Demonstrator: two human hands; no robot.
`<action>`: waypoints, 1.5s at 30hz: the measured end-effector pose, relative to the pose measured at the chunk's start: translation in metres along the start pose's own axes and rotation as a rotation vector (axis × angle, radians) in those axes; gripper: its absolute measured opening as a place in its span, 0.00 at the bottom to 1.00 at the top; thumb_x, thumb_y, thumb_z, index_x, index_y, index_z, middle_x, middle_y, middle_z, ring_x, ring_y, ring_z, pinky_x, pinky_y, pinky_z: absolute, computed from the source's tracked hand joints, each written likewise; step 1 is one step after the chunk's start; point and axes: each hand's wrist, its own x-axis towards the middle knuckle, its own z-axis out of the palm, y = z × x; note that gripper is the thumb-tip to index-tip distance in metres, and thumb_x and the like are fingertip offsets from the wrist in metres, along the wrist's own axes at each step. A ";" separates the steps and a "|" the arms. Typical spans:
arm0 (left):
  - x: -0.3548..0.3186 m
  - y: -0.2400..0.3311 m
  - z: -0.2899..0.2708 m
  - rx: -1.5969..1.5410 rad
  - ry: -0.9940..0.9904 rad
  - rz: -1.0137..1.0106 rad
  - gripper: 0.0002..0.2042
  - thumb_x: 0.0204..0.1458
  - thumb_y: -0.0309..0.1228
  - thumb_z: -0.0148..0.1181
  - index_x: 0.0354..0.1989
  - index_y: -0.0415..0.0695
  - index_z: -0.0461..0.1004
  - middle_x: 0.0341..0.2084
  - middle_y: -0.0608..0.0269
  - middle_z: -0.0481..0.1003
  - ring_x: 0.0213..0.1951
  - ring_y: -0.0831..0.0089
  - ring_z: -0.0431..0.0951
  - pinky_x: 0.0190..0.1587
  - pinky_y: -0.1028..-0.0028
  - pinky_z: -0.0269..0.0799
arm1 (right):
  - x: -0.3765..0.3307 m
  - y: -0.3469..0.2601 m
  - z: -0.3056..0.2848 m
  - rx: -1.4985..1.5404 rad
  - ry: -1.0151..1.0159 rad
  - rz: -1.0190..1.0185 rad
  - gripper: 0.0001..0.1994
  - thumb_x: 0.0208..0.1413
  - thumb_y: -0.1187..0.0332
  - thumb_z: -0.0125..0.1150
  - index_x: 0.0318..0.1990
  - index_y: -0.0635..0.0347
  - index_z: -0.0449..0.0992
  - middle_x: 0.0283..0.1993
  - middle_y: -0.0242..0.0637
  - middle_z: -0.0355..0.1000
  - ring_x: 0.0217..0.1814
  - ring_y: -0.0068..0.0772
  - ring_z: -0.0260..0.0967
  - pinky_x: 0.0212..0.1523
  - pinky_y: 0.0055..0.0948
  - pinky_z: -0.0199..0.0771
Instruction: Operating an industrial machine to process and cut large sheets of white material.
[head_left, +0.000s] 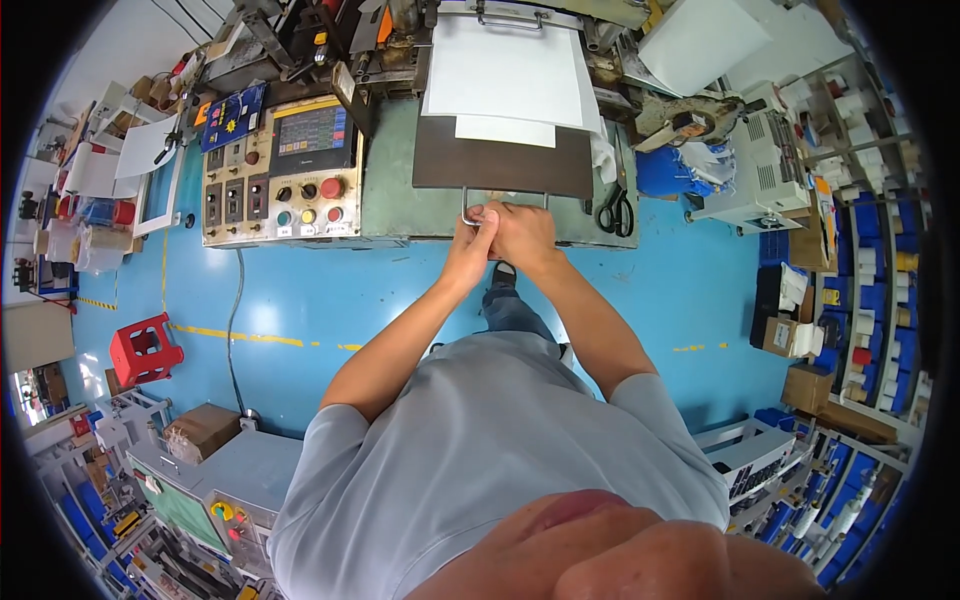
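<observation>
Both hands come together at the near edge of a dark brown board (pixel 500 168), on its metal handle (pixel 465 202). My left hand (pixel 468 248) is closed at the handle's left end, its thumb lying against the other hand. Closed over the handle's middle is my right hand (pixel 525 235), whose fingers are partly hidden. On the board lie white paper sheets (pixel 503 75), one sticking out toward me from under the rest. A metal clip bar (pixel 510 20) crosses the sheets' far end.
Left of the board stands a control panel (pixel 282 185) with a screen, knobs and coloured buttons. Black scissors (pixel 616 208) lie at the green bench's (pixel 390 190) right edge. Farther off are a red stool (pixel 147 350), a grey machine (pixel 755 165) and shelves with blue bins (pixel 868 270).
</observation>
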 end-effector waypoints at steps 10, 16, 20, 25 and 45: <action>0.052 0.059 -0.016 0.407 -0.083 -0.066 0.32 0.64 0.61 0.48 0.46 0.37 0.71 0.36 0.59 0.78 0.34 0.74 0.78 0.37 0.76 0.74 | 0.057 0.035 0.011 -0.079 -0.027 0.071 0.09 0.47 0.59 0.66 0.31 0.51 0.76 0.28 0.35 0.79 0.26 0.44 0.78 0.26 0.43 0.77; 0.049 0.101 -0.018 1.053 -0.102 0.143 0.21 0.60 0.48 0.59 0.28 0.39 0.77 0.16 0.59 0.75 0.20 0.65 0.75 0.27 0.66 0.70 | 0.090 0.048 0.011 -0.111 -0.122 0.167 0.07 0.52 0.60 0.65 0.31 0.49 0.76 0.28 0.35 0.79 0.28 0.44 0.79 0.27 0.44 0.77; 0.058 0.094 -0.005 0.917 -0.101 0.293 0.16 0.58 0.42 0.63 0.30 0.39 0.77 0.16 0.58 0.74 0.19 0.67 0.74 0.26 0.67 0.68 | 0.120 0.054 0.008 -0.185 -0.249 0.300 0.12 0.53 0.58 0.60 0.41 0.50 0.80 0.33 0.42 0.81 0.34 0.49 0.80 0.34 0.47 0.79; 0.062 0.084 -0.003 0.843 -0.091 0.328 0.12 0.58 0.38 0.64 0.32 0.40 0.78 0.18 0.58 0.75 0.20 0.66 0.75 0.26 0.68 0.69 | 0.147 0.060 0.005 -0.196 -0.282 0.347 0.14 0.60 0.55 0.56 0.43 0.52 0.80 0.35 0.45 0.81 0.38 0.51 0.81 0.38 0.49 0.80; 0.288 0.130 0.002 1.665 0.130 0.685 0.32 0.63 0.58 0.46 0.67 0.48 0.64 0.70 0.50 0.58 0.73 0.52 0.52 0.72 0.44 0.42 | 0.165 0.076 0.011 -0.222 -0.206 0.277 0.08 0.53 0.61 0.59 0.34 0.49 0.83 0.29 0.42 0.81 0.31 0.47 0.81 0.35 0.45 0.81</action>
